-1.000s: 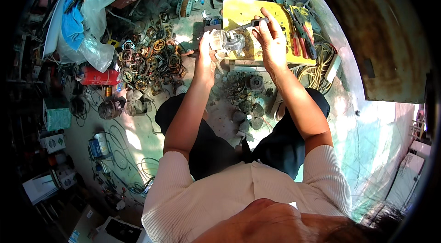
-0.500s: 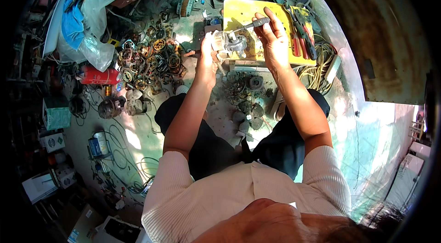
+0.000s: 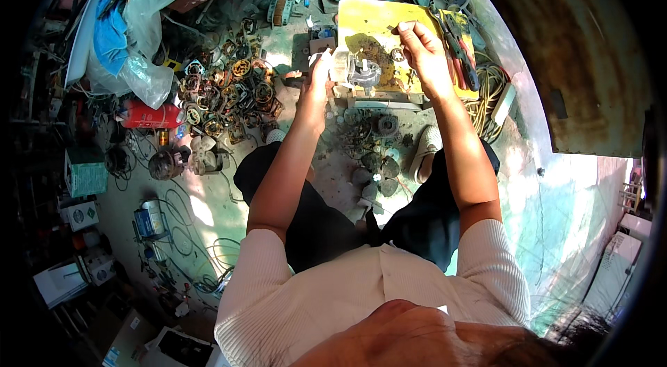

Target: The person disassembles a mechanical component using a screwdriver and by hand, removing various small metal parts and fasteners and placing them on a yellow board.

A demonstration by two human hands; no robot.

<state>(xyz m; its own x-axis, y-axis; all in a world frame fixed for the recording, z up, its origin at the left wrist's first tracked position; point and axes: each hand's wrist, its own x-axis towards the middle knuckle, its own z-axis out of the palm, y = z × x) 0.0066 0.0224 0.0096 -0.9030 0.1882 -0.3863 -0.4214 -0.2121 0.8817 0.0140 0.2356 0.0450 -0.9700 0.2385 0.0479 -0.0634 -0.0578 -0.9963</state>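
My left hand (image 3: 317,79) is closed around the side of a small motor-like part, with a pale, cloudy housing (image 3: 340,66) and a grey metal end piece (image 3: 366,73). The part is held up over the near left of a yellow board (image 3: 375,13). To the right, my right hand (image 3: 425,60) is raised over the same board, apart from the part, its fingers curled and pinched. A small dark bit shows at its fingertips; I cannot make out what it belongs to. Beside those fingers is a small round metal piece (image 3: 397,54).
Red-handled pliers (image 3: 455,54) lie along the board's right side, near a coil of pale cable (image 3: 490,82). Many copper-wound motor rings (image 3: 240,82) are heaped at left, by a red cylinder (image 3: 153,115). Loose motor parts (image 3: 375,138) lie between my feet.
My right hand has drawn back slightly rightward and its fingers have curled in. The screwdriver it held against the motor part no longer shows there. My left hand still holds the part.
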